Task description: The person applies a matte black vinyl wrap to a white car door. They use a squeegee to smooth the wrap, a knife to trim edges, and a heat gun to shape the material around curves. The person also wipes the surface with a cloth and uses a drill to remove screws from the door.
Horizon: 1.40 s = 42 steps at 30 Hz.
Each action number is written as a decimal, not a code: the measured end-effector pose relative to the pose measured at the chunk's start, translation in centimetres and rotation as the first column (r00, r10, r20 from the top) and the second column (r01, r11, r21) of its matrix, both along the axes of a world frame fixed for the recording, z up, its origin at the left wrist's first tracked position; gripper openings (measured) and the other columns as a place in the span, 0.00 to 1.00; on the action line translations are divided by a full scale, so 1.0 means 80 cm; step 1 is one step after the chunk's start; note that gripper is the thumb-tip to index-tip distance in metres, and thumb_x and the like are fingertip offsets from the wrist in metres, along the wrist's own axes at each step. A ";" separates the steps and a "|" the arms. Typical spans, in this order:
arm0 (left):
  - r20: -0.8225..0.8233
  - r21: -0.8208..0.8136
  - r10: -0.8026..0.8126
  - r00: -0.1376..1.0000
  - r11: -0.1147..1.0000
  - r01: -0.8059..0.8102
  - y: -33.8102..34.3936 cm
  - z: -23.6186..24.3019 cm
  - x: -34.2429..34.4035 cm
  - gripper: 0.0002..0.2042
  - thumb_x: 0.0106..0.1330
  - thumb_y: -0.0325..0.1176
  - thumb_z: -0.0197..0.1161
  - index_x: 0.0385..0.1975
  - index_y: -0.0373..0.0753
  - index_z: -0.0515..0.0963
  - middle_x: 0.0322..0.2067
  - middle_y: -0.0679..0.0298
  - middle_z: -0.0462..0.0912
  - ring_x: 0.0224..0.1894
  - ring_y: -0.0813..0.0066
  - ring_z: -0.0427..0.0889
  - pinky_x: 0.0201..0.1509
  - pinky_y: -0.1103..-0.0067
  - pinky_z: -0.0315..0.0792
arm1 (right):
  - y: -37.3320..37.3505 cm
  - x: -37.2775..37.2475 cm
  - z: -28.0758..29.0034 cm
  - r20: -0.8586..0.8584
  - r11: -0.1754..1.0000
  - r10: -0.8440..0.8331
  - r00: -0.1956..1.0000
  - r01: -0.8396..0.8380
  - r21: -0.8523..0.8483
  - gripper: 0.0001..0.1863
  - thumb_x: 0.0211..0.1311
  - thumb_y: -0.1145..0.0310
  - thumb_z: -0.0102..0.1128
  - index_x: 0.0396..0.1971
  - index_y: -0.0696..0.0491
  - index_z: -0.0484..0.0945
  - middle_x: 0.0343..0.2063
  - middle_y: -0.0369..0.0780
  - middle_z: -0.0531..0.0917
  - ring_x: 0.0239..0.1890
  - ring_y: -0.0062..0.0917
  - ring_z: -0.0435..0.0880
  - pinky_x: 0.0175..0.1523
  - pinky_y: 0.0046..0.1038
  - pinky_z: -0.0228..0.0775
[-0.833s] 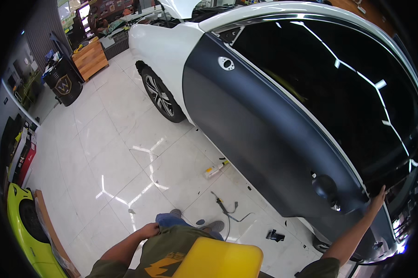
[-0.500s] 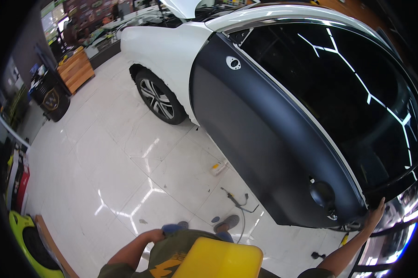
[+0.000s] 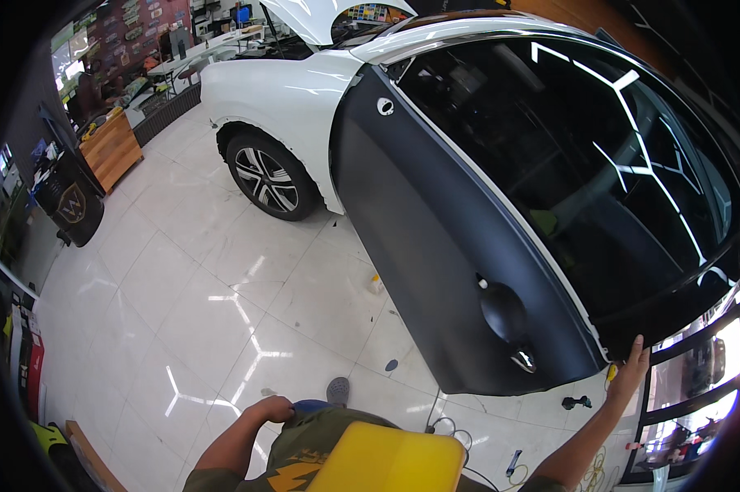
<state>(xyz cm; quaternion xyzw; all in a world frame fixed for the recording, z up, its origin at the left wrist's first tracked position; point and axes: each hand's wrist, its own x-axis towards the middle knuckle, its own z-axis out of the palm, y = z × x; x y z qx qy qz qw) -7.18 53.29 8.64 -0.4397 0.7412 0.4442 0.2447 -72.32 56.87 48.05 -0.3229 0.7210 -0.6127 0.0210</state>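
Observation:
A matte dark door hangs on a white car, swung out over the floor. My right hand is on the door's rear edge, just below the dark window, fingers reaching up along the edge and partly out of sight behind it. In the door's lower rear part is a recessed handle. My left hand rests at my hip beside my trousers, its fingers mostly hidden. A yellow block-like thing covers part of my torso at the bottom.
A spoked front wheel stands left of the door. Hoses and a dark tool lie on the tiled floor. Farther left are a black drum and a wooden cabinet.
The door's rear end and my right hand have shifted left in view. The whole view has moved a little; the yellow-labelled bottle and floor tool near the door are now mostly hidden behind it.

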 end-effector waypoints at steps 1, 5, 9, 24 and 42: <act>0.045 -0.025 -0.041 0.998 0.999 0.042 0.015 0.011 -0.003 0.18 0.61 0.41 0.50 0.41 0.38 0.81 0.43 0.49 0.81 0.47 0.52 0.80 0.51 0.63 0.73 | 0.015 0.027 0.001 -0.011 1.000 0.015 1.000 -0.015 -0.022 0.26 0.69 0.51 0.51 0.56 0.56 0.70 0.44 0.40 0.80 0.42 0.21 0.81 0.36 0.21 0.76; -0.200 -0.177 0.265 0.943 0.937 -0.301 0.060 0.118 -0.035 0.18 0.66 0.44 0.52 0.43 0.36 0.80 0.44 0.48 0.81 0.47 0.51 0.80 0.52 0.66 0.73 | 0.071 0.112 -0.009 0.033 0.987 0.093 0.995 -0.088 -0.134 0.23 0.69 0.58 0.52 0.56 0.56 0.71 0.44 0.38 0.81 0.41 0.21 0.82 0.35 0.20 0.77; -0.731 -0.168 0.259 0.631 0.828 -0.534 0.041 0.269 -0.143 0.25 0.72 0.44 0.50 0.62 0.34 0.65 0.56 0.48 0.74 0.56 0.61 0.76 0.59 0.75 0.67 | 0.135 0.195 -0.013 0.145 0.858 0.494 0.857 -0.455 -0.236 0.18 0.69 0.62 0.52 0.50 0.60 0.75 0.42 0.39 0.81 0.40 0.21 0.80 0.44 0.24 0.74; -0.808 0.549 0.528 -0.260 0.515 -0.659 0.061 0.315 0.012 0.31 0.73 0.51 0.45 0.71 0.53 0.44 0.68 0.57 0.52 0.67 0.62 0.59 0.65 0.64 0.59 | 0.175 0.559 0.013 -0.103 0.362 0.925 0.364 -0.931 -0.046 0.20 0.70 0.63 0.51 0.53 0.62 0.73 0.47 0.47 0.75 0.49 0.32 0.75 0.53 0.28 0.66; -0.801 0.339 0.596 0.057 0.529 -0.778 0.036 0.334 -0.014 0.17 0.62 0.38 0.65 0.45 0.36 0.71 0.30 0.64 0.77 0.30 0.78 0.78 0.34 0.79 0.76 | 0.203 0.507 -0.011 0.249 0.475 0.875 0.416 -0.839 -0.267 0.28 0.70 0.63 0.50 0.64 0.61 0.60 0.57 0.45 0.73 0.60 0.31 0.71 0.65 0.32 0.61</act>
